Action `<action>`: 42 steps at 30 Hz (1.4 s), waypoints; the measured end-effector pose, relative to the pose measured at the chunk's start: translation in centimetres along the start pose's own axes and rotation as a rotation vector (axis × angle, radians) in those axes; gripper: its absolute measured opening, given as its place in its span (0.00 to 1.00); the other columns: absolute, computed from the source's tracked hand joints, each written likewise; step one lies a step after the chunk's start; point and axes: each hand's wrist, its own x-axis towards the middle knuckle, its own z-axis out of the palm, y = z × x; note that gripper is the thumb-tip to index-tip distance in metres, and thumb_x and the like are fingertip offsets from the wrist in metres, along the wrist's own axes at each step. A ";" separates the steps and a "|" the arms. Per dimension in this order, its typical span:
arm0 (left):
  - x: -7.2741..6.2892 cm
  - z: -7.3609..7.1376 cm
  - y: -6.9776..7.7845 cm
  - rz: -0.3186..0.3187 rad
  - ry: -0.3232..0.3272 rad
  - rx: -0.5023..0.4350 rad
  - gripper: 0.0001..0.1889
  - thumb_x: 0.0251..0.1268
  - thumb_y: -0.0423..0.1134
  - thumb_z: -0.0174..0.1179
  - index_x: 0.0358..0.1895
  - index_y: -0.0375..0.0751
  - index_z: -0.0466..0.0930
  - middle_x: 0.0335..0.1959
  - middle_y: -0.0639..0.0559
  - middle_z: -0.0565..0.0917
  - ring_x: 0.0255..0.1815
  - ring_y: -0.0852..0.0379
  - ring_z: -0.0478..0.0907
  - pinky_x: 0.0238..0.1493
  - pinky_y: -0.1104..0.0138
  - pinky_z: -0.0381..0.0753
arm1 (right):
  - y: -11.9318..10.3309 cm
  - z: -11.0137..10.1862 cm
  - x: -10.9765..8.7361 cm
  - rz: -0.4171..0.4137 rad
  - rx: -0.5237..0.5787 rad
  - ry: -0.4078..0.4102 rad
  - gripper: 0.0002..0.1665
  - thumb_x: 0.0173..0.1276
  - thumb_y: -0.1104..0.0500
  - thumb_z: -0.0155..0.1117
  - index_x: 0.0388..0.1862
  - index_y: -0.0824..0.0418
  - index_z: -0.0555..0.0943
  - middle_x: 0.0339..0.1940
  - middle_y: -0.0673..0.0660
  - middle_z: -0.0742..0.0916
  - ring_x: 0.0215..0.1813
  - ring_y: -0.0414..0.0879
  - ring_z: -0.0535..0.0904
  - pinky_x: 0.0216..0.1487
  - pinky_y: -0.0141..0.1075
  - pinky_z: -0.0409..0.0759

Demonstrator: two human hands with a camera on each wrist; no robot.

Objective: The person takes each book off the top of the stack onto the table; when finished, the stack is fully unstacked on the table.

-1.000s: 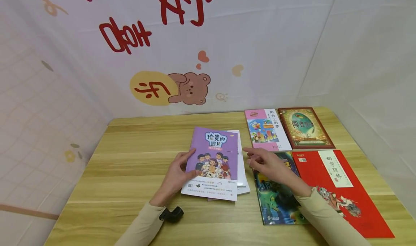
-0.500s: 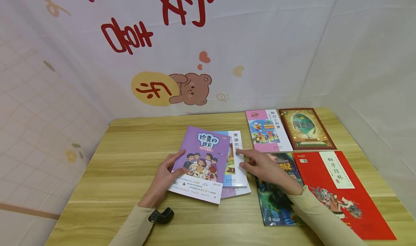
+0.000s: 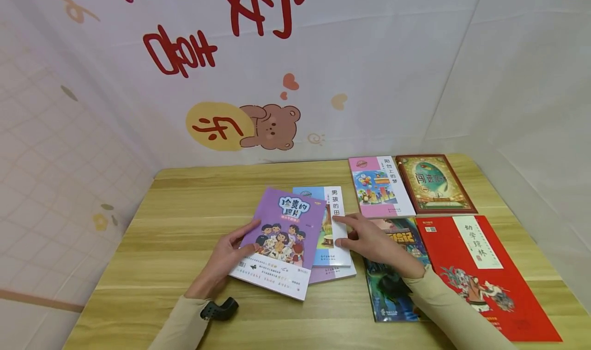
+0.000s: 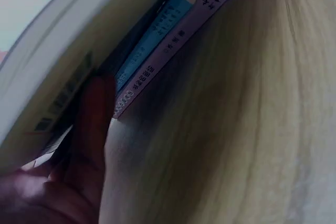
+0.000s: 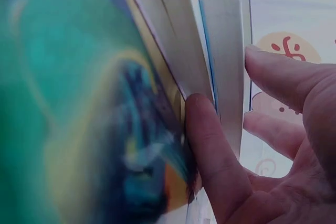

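Note:
My left hand (image 3: pixel 220 264) grips a purple book (image 3: pixel 281 227) with cartoon children by its left edge, thumb on the cover and fingers beneath; it tilts over the stack. In the left wrist view its underside shows a barcode. Under it lie a blue-and-white book (image 3: pixel 327 257) and, lowest, a pink-purple book (image 3: pixel 332 274), whose spines (image 4: pixel 170 45) face left. My right hand (image 3: pixel 376 242) touches the right side of the stack. Two of its fingertips rest on the blue-and-white cover, while another finger (image 5: pixel 210 135) lies against the page edges below.
Right of the stack lie a pink-and-white book (image 3: pixel 380 188), a brown-gold book (image 3: pixel 436 183), a large red book (image 3: pixel 512 288) and a green-blue book (image 3: pixel 385 298), partly hidden by my right arm. A printed white cloth (image 3: pixel 383 83) stands behind the wooden table (image 3: pixel 184 211).
My left hand has drawn the purple book left and toward me, baring more of the blue-and-white book. My right hand has moved slightly left onto that book's cover.

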 end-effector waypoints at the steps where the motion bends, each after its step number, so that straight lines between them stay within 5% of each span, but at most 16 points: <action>1: -0.1 0.0 0.0 -0.023 -0.009 -0.008 0.34 0.65 0.30 0.66 0.75 0.53 0.73 0.82 0.46 0.60 0.78 0.42 0.62 0.68 0.62 0.73 | 0.0 0.0 0.0 -0.002 -0.010 0.003 0.36 0.74 0.51 0.70 0.76 0.60 0.73 0.64 0.68 0.77 0.46 0.49 0.77 0.44 0.41 0.79; 7: -0.5 0.2 0.3 -0.043 -0.030 -0.033 0.30 0.67 0.30 0.63 0.73 0.50 0.76 0.81 0.41 0.62 0.64 0.37 0.76 0.52 0.67 0.83 | 0.0 0.1 -0.1 -0.011 -0.042 0.018 0.36 0.73 0.52 0.71 0.76 0.60 0.73 0.64 0.68 0.78 0.46 0.49 0.77 0.43 0.41 0.78; 13: -1.1 -0.1 0.6 0.047 0.024 -0.005 0.31 0.68 0.29 0.63 0.74 0.48 0.75 0.81 0.47 0.62 0.75 0.46 0.64 0.62 0.74 0.72 | 0.0 0.2 -0.1 -0.001 -0.049 0.021 0.36 0.73 0.51 0.71 0.76 0.59 0.73 0.65 0.68 0.78 0.47 0.49 0.78 0.45 0.42 0.79; 19: -2.0 -0.7 0.8 0.104 0.051 -0.058 0.32 0.69 0.28 0.61 0.76 0.47 0.71 0.82 0.48 0.60 0.74 0.41 0.65 0.58 0.71 0.78 | 0.1 0.2 -0.1 0.001 -0.053 0.023 0.36 0.72 0.51 0.71 0.76 0.58 0.73 0.64 0.67 0.78 0.47 0.49 0.78 0.45 0.42 0.80; 22: -2.2 -1.1 0.8 0.139 0.077 -0.079 0.32 0.70 0.27 0.60 0.77 0.45 0.70 0.82 0.47 0.61 0.75 0.50 0.64 0.63 0.73 0.74 | 0.1 0.2 -0.1 0.002 -0.051 0.023 0.36 0.72 0.51 0.71 0.76 0.58 0.73 0.64 0.67 0.78 0.47 0.48 0.78 0.46 0.42 0.80; 26: -2.5 -1.9 1.0 0.177 0.109 -0.130 0.31 0.72 0.26 0.58 0.78 0.42 0.68 0.81 0.44 0.60 0.65 0.59 0.75 0.56 0.68 0.82 | 0.0 0.3 -0.1 0.006 -0.054 0.026 0.36 0.72 0.51 0.71 0.76 0.58 0.74 0.64 0.67 0.78 0.47 0.49 0.78 0.46 0.42 0.81; 35: -3.1 -4.4 2.0 0.198 0.167 -0.171 0.31 0.77 0.29 0.57 0.80 0.43 0.64 0.83 0.39 0.56 0.59 0.63 0.80 0.51 0.68 0.84 | 0.0 0.3 -0.1 0.016 -0.065 0.037 0.36 0.72 0.52 0.72 0.76 0.58 0.74 0.65 0.68 0.78 0.47 0.50 0.79 0.46 0.44 0.81; 42: -3.6 -6.5 2.1 0.177 0.213 -0.199 0.31 0.79 0.32 0.56 0.81 0.50 0.64 0.71 0.54 0.74 0.51 0.61 0.85 0.46 0.67 0.87 | -0.2 0.3 -0.2 0.009 -0.075 0.036 0.36 0.72 0.53 0.72 0.76 0.59 0.74 0.65 0.69 0.78 0.47 0.50 0.78 0.45 0.44 0.80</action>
